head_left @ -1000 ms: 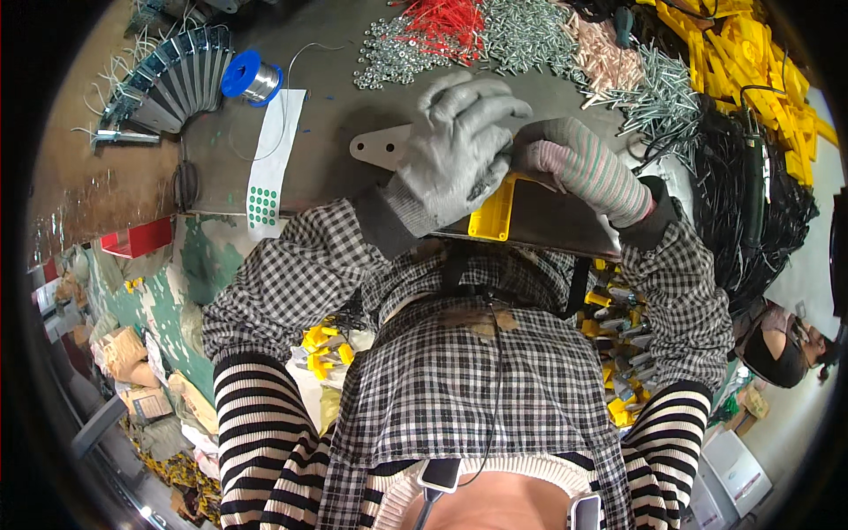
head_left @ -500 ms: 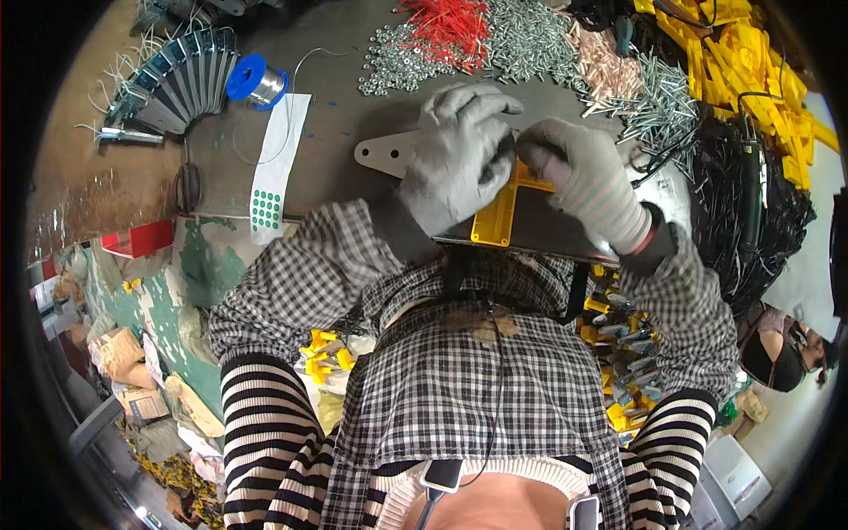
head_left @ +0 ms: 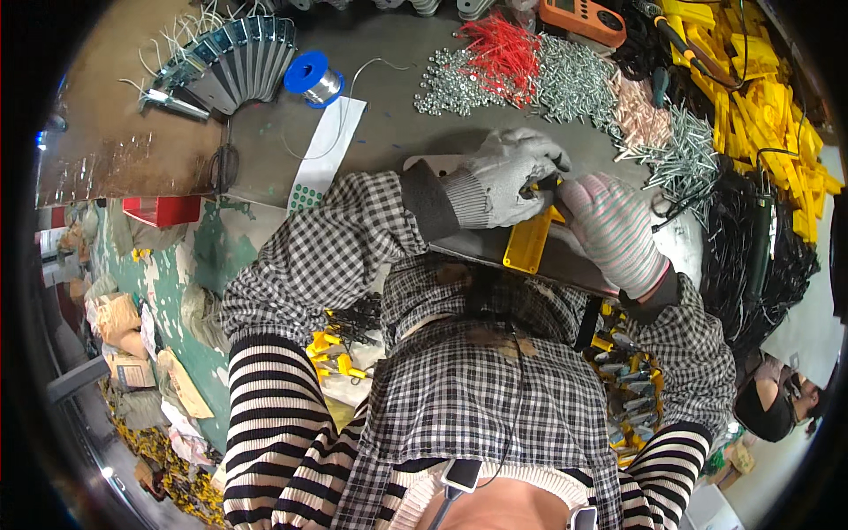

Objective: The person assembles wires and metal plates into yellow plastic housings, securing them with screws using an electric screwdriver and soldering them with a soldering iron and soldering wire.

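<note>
My left hand [head_left: 508, 181], in a grey glove, reaches over the bench with its fingers curled. A small dark and yellow bit shows at its fingertips, too small to name. My right hand [head_left: 614, 228], in a striped glove, is closed close beside it; its fingertips are turned away, so what they pinch is hidden. Beneath both hands a yellow plastic housing [head_left: 527, 244] lies at the bench's front edge, its upper part covered. A pale grey metal plate [head_left: 430, 162] sticks out behind my left wrist.
Piles of nuts [head_left: 452, 84], red wires [head_left: 502, 57], screws [head_left: 574, 84] and copper-coloured pins [head_left: 639, 115] lie beyond my hands. An orange meter [head_left: 583, 19] stands behind them. Solder wire on a blue spool [head_left: 314, 79] and a white sticker strip [head_left: 329, 146] are left. Yellow parts [head_left: 786, 97] heap up right.
The view has shifted, so bench things sit farther right and the orange meter shows. My left hand has turned, fingertips toward my right hand, and both hands stay close together over the yellow housing.
</note>
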`<state>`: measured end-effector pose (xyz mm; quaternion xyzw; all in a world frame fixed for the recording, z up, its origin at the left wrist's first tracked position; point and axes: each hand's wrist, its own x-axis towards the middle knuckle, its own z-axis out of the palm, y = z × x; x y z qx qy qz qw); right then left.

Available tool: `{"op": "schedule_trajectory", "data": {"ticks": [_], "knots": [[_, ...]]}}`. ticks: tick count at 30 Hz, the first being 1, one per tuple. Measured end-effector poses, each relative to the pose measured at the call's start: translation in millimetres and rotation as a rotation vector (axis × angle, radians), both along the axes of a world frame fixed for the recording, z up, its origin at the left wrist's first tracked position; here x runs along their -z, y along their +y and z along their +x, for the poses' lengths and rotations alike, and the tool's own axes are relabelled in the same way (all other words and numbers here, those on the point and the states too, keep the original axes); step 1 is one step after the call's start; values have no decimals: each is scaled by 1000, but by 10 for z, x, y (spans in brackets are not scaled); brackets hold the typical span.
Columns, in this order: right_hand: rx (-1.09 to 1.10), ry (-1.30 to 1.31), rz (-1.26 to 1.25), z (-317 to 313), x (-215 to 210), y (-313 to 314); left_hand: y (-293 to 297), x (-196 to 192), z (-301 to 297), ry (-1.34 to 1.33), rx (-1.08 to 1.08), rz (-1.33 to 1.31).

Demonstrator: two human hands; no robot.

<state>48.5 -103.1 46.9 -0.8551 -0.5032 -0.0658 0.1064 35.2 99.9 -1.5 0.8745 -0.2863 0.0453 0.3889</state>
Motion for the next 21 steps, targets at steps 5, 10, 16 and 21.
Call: {"op": "schedule_trajectory", "data": {"ticks": [5,10,16,21], "knots": [[1,81,-6,55,12,-41,799,-321,522,-390,-514,543],[72,272,129,256,-61,-28,1564,-117,483,-17,-683,876],[702,669,718,1808,56,-687,735,-682,43,85,-453,-611],[493,698,1171,2182,67,-590,134,-769,-93,-186,109,-323]]}}
